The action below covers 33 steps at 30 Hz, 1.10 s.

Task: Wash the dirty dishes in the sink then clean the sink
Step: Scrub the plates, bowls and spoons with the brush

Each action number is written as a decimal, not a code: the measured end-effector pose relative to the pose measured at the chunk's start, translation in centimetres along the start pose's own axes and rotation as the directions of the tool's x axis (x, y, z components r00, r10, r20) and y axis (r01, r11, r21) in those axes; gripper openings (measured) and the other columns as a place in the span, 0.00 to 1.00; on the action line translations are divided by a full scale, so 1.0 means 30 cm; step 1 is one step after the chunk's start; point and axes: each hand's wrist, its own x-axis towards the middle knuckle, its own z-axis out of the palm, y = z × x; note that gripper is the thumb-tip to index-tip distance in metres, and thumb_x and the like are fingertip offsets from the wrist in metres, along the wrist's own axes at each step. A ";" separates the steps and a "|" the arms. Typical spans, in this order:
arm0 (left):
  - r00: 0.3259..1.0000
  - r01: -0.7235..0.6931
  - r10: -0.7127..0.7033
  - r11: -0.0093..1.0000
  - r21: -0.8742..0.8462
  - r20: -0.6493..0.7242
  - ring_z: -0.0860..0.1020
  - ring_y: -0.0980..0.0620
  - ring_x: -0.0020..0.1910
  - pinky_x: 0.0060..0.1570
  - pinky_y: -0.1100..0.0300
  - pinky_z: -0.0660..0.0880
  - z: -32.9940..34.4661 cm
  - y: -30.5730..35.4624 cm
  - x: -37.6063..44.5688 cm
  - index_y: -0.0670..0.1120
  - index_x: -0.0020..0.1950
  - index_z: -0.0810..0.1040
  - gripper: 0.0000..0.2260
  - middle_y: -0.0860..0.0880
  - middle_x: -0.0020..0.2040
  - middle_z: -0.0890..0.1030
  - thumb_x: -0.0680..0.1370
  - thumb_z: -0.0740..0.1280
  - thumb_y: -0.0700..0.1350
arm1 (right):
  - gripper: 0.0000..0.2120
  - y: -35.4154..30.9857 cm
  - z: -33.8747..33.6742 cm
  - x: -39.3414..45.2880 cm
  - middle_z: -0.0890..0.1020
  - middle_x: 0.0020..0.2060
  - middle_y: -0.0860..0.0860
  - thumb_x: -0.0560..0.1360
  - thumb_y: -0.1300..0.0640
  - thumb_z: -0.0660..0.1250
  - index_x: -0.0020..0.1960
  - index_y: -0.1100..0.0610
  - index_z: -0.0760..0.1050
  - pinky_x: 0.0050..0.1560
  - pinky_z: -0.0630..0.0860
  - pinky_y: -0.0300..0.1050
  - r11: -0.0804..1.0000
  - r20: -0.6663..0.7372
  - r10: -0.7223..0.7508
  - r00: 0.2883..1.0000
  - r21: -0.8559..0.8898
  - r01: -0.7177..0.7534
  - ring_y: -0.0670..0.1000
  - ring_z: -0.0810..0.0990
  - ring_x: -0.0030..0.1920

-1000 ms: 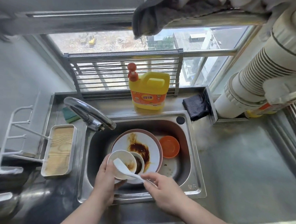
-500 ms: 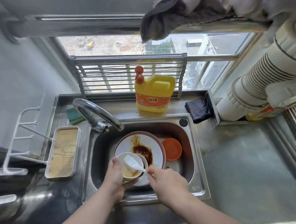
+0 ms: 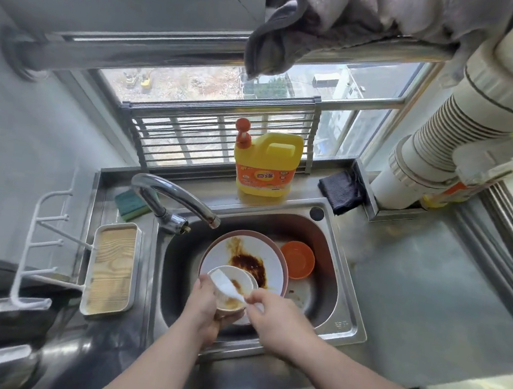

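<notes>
Dishes sit unwashed in the steel sink (image 3: 345,302): a white plate (image 3: 272,270) smeared with dark sauce, a small orange bowl (image 3: 297,259). Over them, the left hand (image 3: 204,306) cups a smooth white bowl (image 3: 231,290) while the right hand (image 3: 271,314) pinches a white spoon (image 3: 226,286) inside it. Scraping is best done with the bowl tilted low over the basin, so that residue drops in.

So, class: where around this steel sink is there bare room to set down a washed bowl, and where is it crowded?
Free: the steel counter right of the steel sink, in front of the black cloth. Crowded: the basin, filled by the stained white plate and orange bowl; the back ledge, with the yellow detergent jug and green sponge; the left, with the wood-lined tray.
</notes>
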 end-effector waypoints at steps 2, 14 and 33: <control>0.999 -0.038 0.037 0.999 0.036 0.033 0.84 0.32 0.53 0.43 0.35 0.84 -0.015 0.025 0.013 0.57 0.69 0.70 0.17 0.37 0.61 0.79 0.86 0.52 0.63 | 0.11 0.051 -0.020 0.002 0.84 0.52 0.49 0.84 0.39 0.54 0.65 0.35 0.68 0.43 0.76 0.49 0.987 -0.054 0.041 0.998 -0.154 -0.049 0.57 0.81 0.52; 0.896 -0.445 0.420 0.854 0.270 0.146 0.82 0.45 0.58 0.43 0.49 0.83 0.000 0.123 -0.048 0.64 0.61 0.80 0.11 0.49 0.60 0.83 0.85 0.60 0.61 | 0.12 0.086 0.002 -0.060 0.85 0.49 0.47 0.80 0.35 0.58 0.63 0.31 0.71 0.49 0.80 0.52 0.994 0.073 -0.111 0.991 0.009 0.111 0.52 0.82 0.49; 0.871 -0.482 0.384 0.550 0.681 0.307 0.77 0.44 0.61 0.64 0.43 0.80 -0.040 0.092 -0.022 0.63 0.68 0.79 0.13 0.44 0.68 0.71 0.85 0.62 0.58 | 0.22 0.184 -0.018 -0.017 0.81 0.42 0.54 0.83 0.59 0.59 0.71 0.38 0.60 0.32 0.66 0.48 0.682 0.129 -0.286 0.950 -0.669 0.296 0.61 0.82 0.42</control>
